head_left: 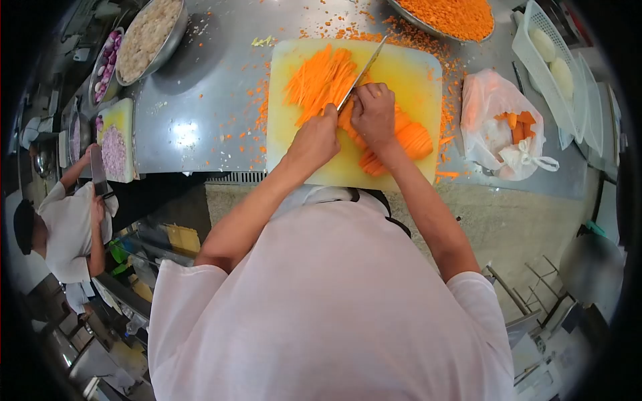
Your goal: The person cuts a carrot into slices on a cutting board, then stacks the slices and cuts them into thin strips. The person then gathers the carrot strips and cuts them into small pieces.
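My left hand [314, 138] is wrapped round the handle of a knife [362, 72], whose blade points up and to the right over a yellow cutting board [287, 157]. Thin orange strips [324, 80] lie in a heap left of the blade. Right beside the blade, my right hand [373, 115] presses down with bent fingers on orange slices; its palm side is hidden. More overlapping orange slices [413, 140] spread below and right of that hand.
Bowls of orange bits [455, 15] and pale chopped food [148, 41] stand at the back. A plastic bag [486, 127] and white basket [558, 80] are on the right. At left, another person [75, 220] holds a cleaver [98, 167] by a board [127, 140].
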Demonstrator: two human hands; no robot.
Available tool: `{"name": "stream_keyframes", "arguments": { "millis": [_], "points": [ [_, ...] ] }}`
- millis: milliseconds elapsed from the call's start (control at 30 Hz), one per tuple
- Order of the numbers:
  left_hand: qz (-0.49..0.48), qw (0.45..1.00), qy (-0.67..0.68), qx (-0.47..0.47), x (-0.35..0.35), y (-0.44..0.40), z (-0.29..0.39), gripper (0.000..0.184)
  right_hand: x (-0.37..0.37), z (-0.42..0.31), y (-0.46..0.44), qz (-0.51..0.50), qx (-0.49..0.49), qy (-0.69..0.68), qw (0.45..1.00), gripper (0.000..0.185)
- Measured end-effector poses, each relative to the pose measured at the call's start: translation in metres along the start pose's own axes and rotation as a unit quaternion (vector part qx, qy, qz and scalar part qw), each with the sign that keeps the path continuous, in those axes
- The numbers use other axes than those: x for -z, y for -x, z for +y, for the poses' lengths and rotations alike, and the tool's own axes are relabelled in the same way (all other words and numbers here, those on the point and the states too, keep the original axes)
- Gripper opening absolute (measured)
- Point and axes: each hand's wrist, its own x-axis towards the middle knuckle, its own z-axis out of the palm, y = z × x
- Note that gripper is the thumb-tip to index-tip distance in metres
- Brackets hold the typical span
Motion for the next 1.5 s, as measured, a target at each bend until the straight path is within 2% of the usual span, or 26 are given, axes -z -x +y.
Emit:
{"name": "stream_keyframes", "arguments": {
  "millis": [67,167,233,333,433,500,567,633,767,833,933,1067,1167,1233,1367,1500],
  "points": [
    [0.020,1.000,0.002,-0.011,0.005,-0.007,-0.004,0.018,0.001,0.004,-0.005,0.038,0.013,-0.020,0.999,0.012],
    [0.000,1.000,0.003,-0.025,0.005,-0.002,-0.001,0.018,0.003,0.004,-0.007,0.022,-0.017,0.049,0.998,0.014],
    [0.003,1.000,-0.007,-0.015,0.020,0.003,0.010,0.010,0.003,0.002,-0.009,0.017,-0.016,0.046,0.999,0.014],
    [-0.028,1.000,0.011,0.010,0.041,0.019,0.027,0.009,0.003,0.004,-0.005,0.009,-0.021,0.047,0.999,0.014],
    [0.006,0.999,-0.033,-0.016,0.005,0.002,0.009,0.009,0.000,0.005,-0.006,0.007,-0.017,0.051,0.999,0.014],
    [0.004,1.000,-0.018,-0.024,0.012,-0.005,0.010,0.009,0.000,0.009,-0.005,-0.001,-0.011,0.062,0.998,0.014],
    [0.000,1.000,-0.010,-0.028,0.030,-0.001,0.016,0.009,-0.003,0.007,-0.005,0.032,-0.004,0.051,0.998,0.014],
    [-0.030,1.000,-0.002,0.002,0.037,0.014,0.025,0.010,0.000,0.005,-0.005,0.029,-0.006,0.050,0.998,0.014],
    [0.001,0.999,-0.024,-0.024,0.003,-0.003,0.007,0.009,-0.002,0.007,-0.005,0.025,-0.008,0.058,0.998,0.014],
    [-0.026,0.999,-0.012,-0.016,0.032,-0.003,0.023,0.020,-0.001,0.006,-0.002,0.025,-0.003,0.050,0.998,0.014],
    [-0.044,0.999,-0.006,0.018,0.034,0.010,0.028,0.020,0.000,0.005,-0.001,0.023,-0.012,0.047,0.999,0.013],
    [-0.014,1.000,-0.018,-0.012,0.008,-0.004,0.012,0.020,0.000,0.006,-0.005,0.029,-0.004,0.048,0.998,0.012],
    [-0.025,0.999,-0.025,-0.033,0.034,-0.001,0.026,0.021,0.000,0.006,-0.006,0.016,-0.011,0.052,0.998,0.013],
    [-0.050,0.998,0.012,0.039,0.029,0.006,0.027,0.021,0.001,0.004,-0.002,0.015,-0.017,0.053,0.998,0.012],
    [-0.007,1.000,0.006,-0.007,-0.010,-0.009,0.002,0.012,0.000,0.008,-0.004,0.026,-0.016,0.033,0.999,0.012],
    [0.025,0.999,0.000,-0.039,-0.003,-0.013,0.001,0.012,0.011,0.007,-0.002,0.046,-0.043,0.015,0.998,0.011]
  ]
}}
